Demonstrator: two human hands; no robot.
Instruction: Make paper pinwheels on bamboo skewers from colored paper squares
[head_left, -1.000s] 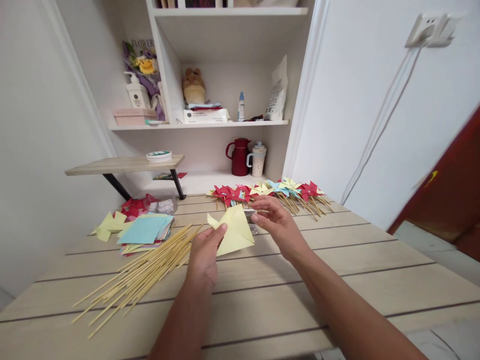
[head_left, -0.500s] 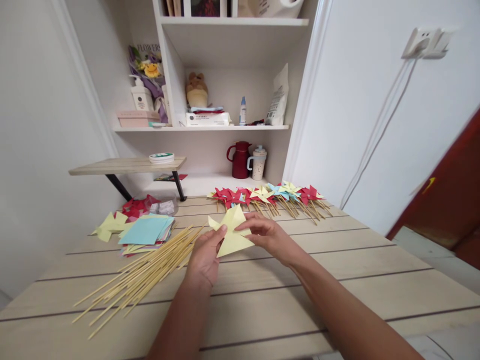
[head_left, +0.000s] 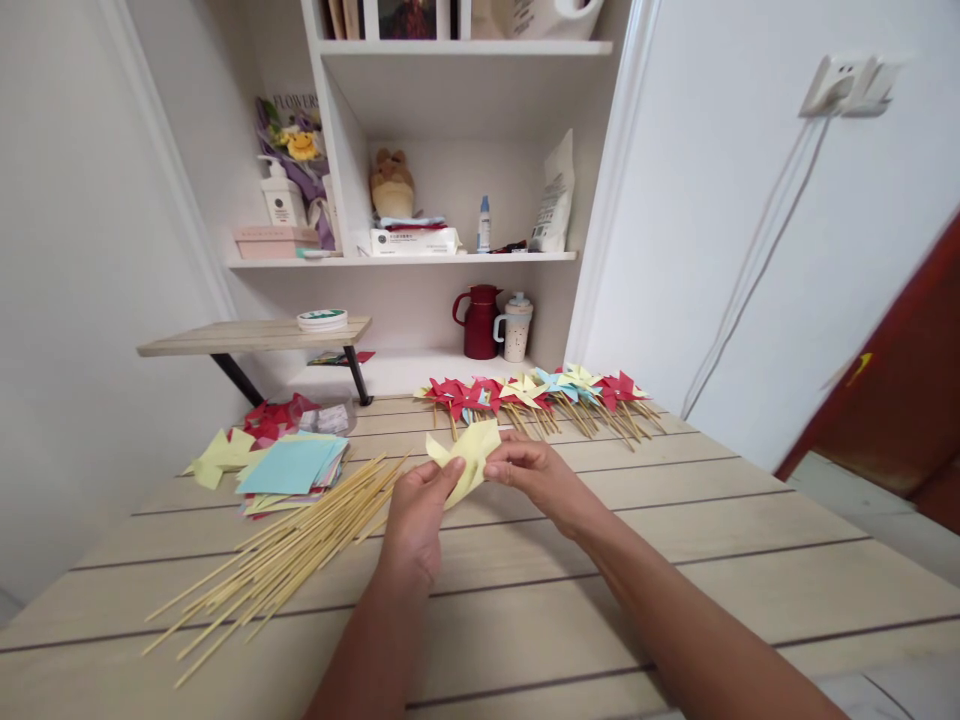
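Above the middle of the table I hold a pale yellow paper pinwheel [head_left: 480, 446], its corners partly folded in toward the centre. My left hand [head_left: 421, 505] is closed on its left side, with the thumb pressed near the middle. At the right edge, my right hand [head_left: 536, 474] pinches a corner of the paper between thumb and fingers. Left of my left hand lies a loose spread of thin wooden sticks [head_left: 300, 550]. Beyond the sticks is a stack of coloured paper squares [head_left: 289, 467], a light blue one on top.
Finished pinwheels on sticks [head_left: 525, 392] lie in a row along the table's back edge. A yellow folded paper [head_left: 221, 457], red paper pieces [head_left: 277, 415] and a clear box [head_left: 328, 418] sit back left, near a small raised shelf [head_left: 255, 338]. Behind stand a red jug [head_left: 480, 322] and a cup [head_left: 516, 328].
The lower right corner of the yellow paper has been folded up toward the centre by my right hand. My left hand keeps its hold, its thumb slightly farther in.
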